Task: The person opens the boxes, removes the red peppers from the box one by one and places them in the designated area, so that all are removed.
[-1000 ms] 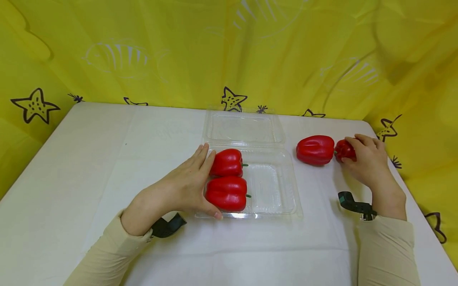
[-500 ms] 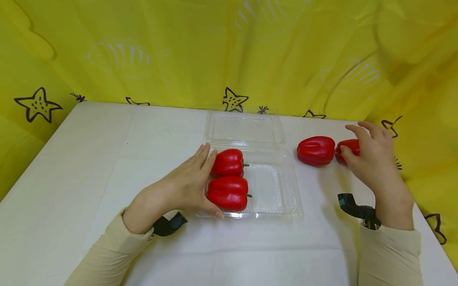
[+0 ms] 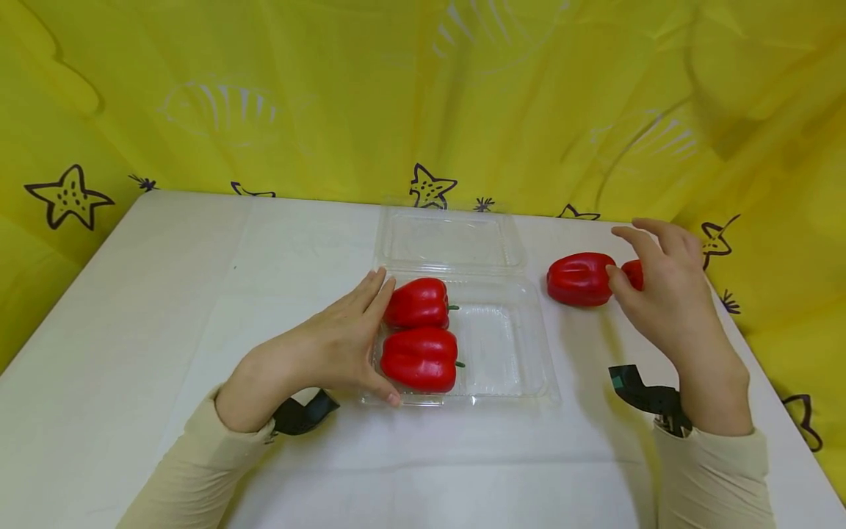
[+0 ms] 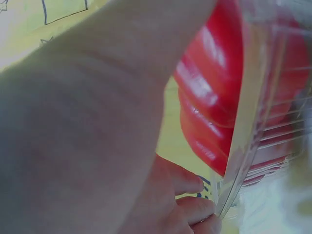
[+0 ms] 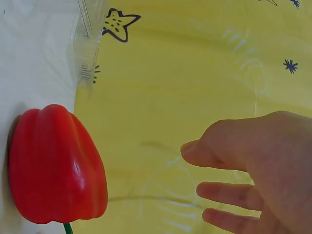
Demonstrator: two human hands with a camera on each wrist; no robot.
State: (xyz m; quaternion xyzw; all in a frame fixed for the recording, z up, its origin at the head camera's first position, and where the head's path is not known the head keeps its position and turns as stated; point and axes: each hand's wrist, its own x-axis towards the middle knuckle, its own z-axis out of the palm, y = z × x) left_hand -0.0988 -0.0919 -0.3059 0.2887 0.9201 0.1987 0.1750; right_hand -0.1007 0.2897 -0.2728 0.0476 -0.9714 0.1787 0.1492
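Two red bell peppers, a rear one [image 3: 418,303] and a front one [image 3: 420,359], lie side by side in the left half of a clear plastic clamshell box [image 3: 538,345], stems to the right. My left hand [image 3: 337,345] rests along the box's left side, fingers spread and straight, thumb at the front rim. My right hand [image 3: 667,294] hovers at the right with thumb and fingers apart, holding nothing. Left of it a third bell pepper [image 3: 579,279] lies on the table; another bell pepper [image 3: 632,273] is mostly hidden behind the hand. The right wrist view shows the third bell pepper apart from the fingers.
The box's lid [image 3: 452,239] lies folded back toward the rear edge of the white-covered table [image 3: 198,308]. A yellow curtain [image 3: 330,110] with sea-creature drawings hangs behind and at the sides. Dark camera mounts sit on both wrists.
My right hand has let go of the far-right pepper, lifted, and shifted left toward the third pepper. The left hand has stayed at the box.
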